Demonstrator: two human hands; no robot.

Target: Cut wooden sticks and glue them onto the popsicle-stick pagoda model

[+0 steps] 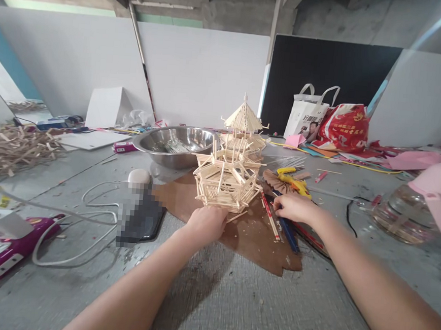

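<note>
A pale wooden-stick model pagoda [224,185] with several tiers stands upright on a brown sheet [270,253]. My left hand [207,222] is closed just in front of its base. A short wooden stick [237,216] juts from beside the fingers and appears pinched there. Over on the right, my right hand [295,207] has its fingers curled down above a dark blue tool [289,234]; what is in them, if anything, is hidden. Red-marked sticks [270,214] lie beside that hand. Just behind it are a yellow-handled tool [295,183] and a brown pleated piece [274,182].
Behind the pagoda's left side sits a steel basin [172,143]. A phone [151,215], white cable [78,265] and purple power strip [11,250] are left. A pink-lidded jar [400,214] stands right. Wooden pieces [15,151] are heaped far left; bags [343,126] stand behind.
</note>
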